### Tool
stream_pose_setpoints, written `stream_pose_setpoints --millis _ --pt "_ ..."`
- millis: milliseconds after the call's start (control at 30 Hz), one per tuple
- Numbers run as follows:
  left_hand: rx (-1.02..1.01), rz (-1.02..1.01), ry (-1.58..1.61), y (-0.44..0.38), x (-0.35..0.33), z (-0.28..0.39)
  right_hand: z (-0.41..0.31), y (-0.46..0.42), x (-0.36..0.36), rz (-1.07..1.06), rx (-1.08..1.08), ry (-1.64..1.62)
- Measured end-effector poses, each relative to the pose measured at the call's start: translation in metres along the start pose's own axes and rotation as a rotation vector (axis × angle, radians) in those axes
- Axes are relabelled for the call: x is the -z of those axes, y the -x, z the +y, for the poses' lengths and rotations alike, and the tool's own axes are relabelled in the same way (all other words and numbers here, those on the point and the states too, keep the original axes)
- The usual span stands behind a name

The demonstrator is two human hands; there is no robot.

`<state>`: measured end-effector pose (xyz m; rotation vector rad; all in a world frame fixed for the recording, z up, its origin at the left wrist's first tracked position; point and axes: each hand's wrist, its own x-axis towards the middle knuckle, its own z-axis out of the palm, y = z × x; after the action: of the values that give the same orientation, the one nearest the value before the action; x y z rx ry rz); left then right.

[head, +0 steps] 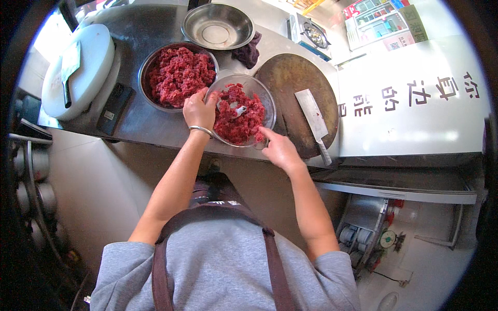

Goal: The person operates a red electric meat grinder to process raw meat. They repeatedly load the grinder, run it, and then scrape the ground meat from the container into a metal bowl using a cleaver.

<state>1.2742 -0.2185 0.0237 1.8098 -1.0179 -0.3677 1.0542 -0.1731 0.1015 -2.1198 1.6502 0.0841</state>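
Note:
A clear food-chopper bowl point(271, 102) stands at the near edge of the metal table, with minced red meat point(238, 130) heaped inside. From the middle of that meat rises a pale blade hub point(240, 111). My left hand point(200, 110), with a metal bangle at its wrist, grips the bowl's left rim, thumb over the edge. At the lower right rim is my right hand point(283, 149); its index finger reaches over the rim to the meat. Whether its other fingers hold the handle there is hidden. Left of the chopper bowl, a steel basin point(143, 83) is piled with more mince point(181, 76).
A round wooden chopping board point(286, 74) carries a cleaver point(312, 116) on the right. Behind are another steel basin point(218, 33), a dark cloth point(248, 52) and a gas stove point(313, 33). A white board point(91, 50) with a second cleaver point(71, 64) and a phone point(115, 109) lie left.

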Motion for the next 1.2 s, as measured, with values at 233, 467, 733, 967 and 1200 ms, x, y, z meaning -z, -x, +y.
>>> stream_pose_setpoints --millis 233,467,733,967,1200 --pt "-0.005 -0.075 -0.024 -0.011 0.032 0.014 -0.035 -0.001 0.054 0.190 -0.062 -0.248" --pt "-0.234 0.035 0.065 -0.021 0.038 0.009 -0.030 -0.035 0.020 0.585 0.181 0.024" --pt "-0.345 -0.063 0.057 -0.020 0.032 0.016 -0.015 -0.056 0.014 0.474 0.135 0.022" --pt "-0.366 -0.076 0.064 -0.017 0.035 0.016 0.009 -0.022 0.011 0.402 0.186 0.065" --pt "-0.386 -0.083 -0.037 -0.005 0.034 0.000 -0.037 0.008 -0.007 0.229 -0.021 0.287"
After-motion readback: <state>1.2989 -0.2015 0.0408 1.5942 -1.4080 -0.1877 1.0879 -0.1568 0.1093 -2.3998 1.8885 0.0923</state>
